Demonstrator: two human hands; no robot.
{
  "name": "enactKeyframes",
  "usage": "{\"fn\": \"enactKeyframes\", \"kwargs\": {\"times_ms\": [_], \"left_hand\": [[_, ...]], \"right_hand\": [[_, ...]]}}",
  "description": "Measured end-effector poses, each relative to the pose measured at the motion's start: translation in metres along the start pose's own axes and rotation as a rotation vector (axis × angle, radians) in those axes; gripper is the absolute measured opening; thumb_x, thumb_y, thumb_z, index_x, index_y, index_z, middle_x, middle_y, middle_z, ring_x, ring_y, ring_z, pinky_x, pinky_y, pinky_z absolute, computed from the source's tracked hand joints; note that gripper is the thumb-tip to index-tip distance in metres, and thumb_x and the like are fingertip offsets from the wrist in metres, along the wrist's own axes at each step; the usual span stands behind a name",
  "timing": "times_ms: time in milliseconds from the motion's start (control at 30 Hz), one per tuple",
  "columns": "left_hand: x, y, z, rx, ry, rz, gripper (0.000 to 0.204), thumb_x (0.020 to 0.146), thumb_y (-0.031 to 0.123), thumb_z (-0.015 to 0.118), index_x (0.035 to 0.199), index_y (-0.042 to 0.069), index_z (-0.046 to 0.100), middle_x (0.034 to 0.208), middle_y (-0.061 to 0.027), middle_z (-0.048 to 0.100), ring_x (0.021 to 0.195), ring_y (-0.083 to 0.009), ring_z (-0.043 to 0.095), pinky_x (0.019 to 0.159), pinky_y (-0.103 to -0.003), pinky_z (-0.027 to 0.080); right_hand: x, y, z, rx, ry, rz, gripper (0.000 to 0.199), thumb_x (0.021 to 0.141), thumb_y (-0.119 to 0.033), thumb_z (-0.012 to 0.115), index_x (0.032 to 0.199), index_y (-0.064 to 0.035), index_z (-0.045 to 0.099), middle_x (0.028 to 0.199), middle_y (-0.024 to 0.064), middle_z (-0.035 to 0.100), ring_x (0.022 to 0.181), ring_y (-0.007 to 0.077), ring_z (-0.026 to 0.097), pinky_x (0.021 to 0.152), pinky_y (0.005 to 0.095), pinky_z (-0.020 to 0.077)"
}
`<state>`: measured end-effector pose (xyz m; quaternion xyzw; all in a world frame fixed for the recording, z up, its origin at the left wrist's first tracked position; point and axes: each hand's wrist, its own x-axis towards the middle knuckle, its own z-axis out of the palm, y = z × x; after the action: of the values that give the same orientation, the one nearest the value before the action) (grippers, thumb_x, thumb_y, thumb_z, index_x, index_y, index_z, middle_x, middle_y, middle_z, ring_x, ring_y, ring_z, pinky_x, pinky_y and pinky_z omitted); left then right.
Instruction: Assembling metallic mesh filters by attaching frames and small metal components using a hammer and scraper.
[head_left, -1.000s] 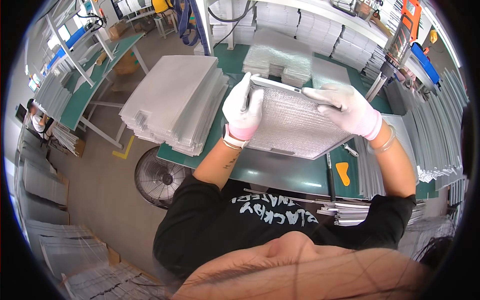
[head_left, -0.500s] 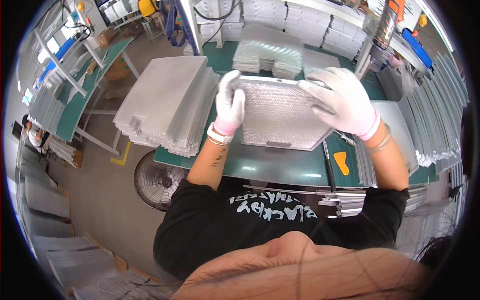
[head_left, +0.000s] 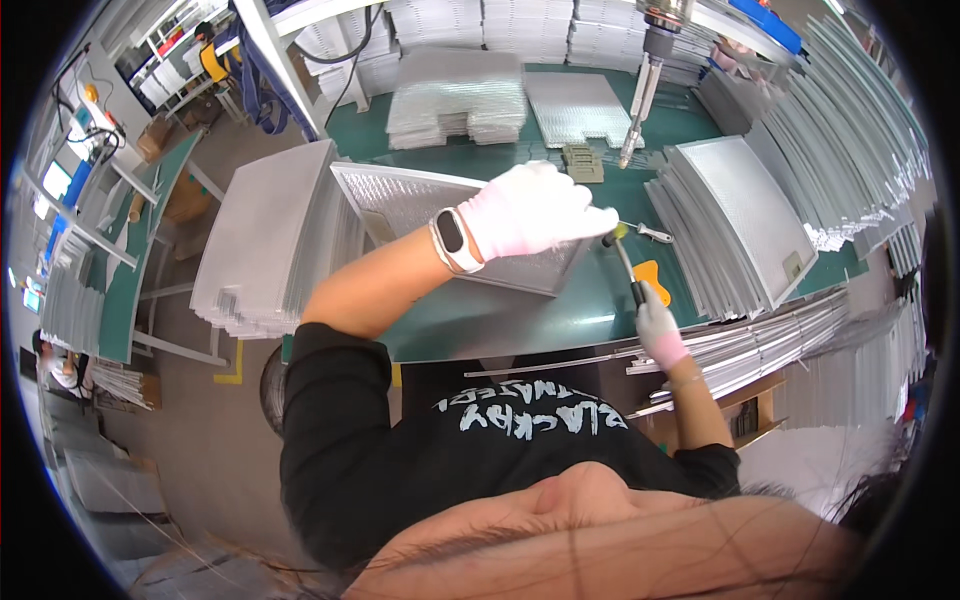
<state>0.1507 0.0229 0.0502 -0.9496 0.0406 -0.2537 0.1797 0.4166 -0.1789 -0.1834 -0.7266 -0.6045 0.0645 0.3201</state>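
— Holding what, each hand?

— Left hand (head_left: 535, 210), white-gloved: fingers curled over the far right corner of the mesh panel (head_left: 420, 205), which lies flat on the green tabletop (head_left: 500, 320). Right hand (head_left: 657, 328), also gloved: fingers wrapped round the black handle of a tool (head_left: 625, 262); the yellow tip sits just beside the panel's right corner, near the left fingers.

— Surroundings?

— Panel stack (head_left: 265, 235) left of the tabletop, overhanging its edge. Second stack (head_left: 745, 225) right, leaning. Orange tab (head_left: 650, 272) just beside the tool. Powered driver (head_left: 650, 70) hanging above the far side. No legible labels visible on the tabletop.
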Motion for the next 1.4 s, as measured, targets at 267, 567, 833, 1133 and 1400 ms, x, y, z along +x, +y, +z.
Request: {"fn": "enactKeyframes", "kwargs": {"times_ms": [267, 567, 833, 1133, 1400], "left_hand": [[0.003, 0.033, 0.023, -0.016, 0.227, -0.506, 0.079, 0.067, 0.046, 0.077, 0.128, 0.002, 0.054, 0.065, -0.0042, 0.054, 0.062, -0.0217, 0.055, 0.066, -0.037, 0.044], [0.004, 0.038, 0.029, -0.015, 0.261, -0.576, 0.085, 0.065, 0.043, 0.081, 0.132, 0.001, 0.05, 0.067, -0.0063, 0.051, 0.063, -0.0243, 0.052, 0.065, -0.04, 0.041], [0.001, 0.039, 0.034, -0.023, 0.326, -0.521, 0.085, 0.065, 0.041, 0.082, 0.133, 0.001, 0.049, 0.067, -0.0045, 0.049, 0.063, -0.0228, 0.051, 0.065, -0.039, 0.041], [-0.005, 0.041, 0.035, -0.009, 0.422, -0.511, 0.068, 0.066, 0.038, 0.08, 0.121, 0.005, 0.058, 0.066, -0.0027, 0.051, 0.062, -0.022, 0.051, 0.068, -0.038, 0.04], [-0.106, 0.086, 0.006, -0.325, 0.834, -0.312, 0.032, 0.077, 0.038, 0.059, 0.065, 0.01, 0.048, 0.062, -0.0056, 0.047, 0.061, -0.0278, 0.048, 0.08, -0.047, 0.042]], "right_hand": [[0.001, -0.132, -0.194, 0.38, 0.099, -0.236, 0.059, 0.1, -0.023, 0.049, 0.15, -0.0013, 0.025, 0.083, 0.0036, 0.052, 0.057, 0.0056, 0.043, 0.051, 0.0205, 0.0381], [0.019, -0.18, -0.184, -0.206, -0.116, -0.385, 0.053, 0.089, -0.002, 0.055, 0.141, -0.0025, 0.043, 0.101, 0.0186, 0.064, 0.077, 0.0335, 0.064, 0.071, 0.0396, 0.0521], [0.017, -0.177, -0.177, -0.117, -0.096, -0.286, 0.051, 0.089, 0.001, 0.051, 0.14, -0.0009, 0.044, 0.106, 0.0245, 0.064, 0.081, 0.0385, 0.065, 0.075, 0.0396, 0.053], [0.011, -0.182, -0.162, -0.091, -0.09, -0.185, 0.054, 0.087, 0.0, 0.054, 0.14, -0.0073, 0.047, 0.111, 0.0242, 0.063, 0.089, 0.0387, 0.065, 0.078, 0.0396, 0.0523], [-0.005, -0.108, -0.088, 0.288, -0.214, 0.061, 0.052, 0.09, -0.004, 0.053, 0.141, -0.005, 0.044, 0.128, 0.0233, 0.057, 0.117, 0.0353, 0.058, 0.097, 0.0345, 0.0452]]}}
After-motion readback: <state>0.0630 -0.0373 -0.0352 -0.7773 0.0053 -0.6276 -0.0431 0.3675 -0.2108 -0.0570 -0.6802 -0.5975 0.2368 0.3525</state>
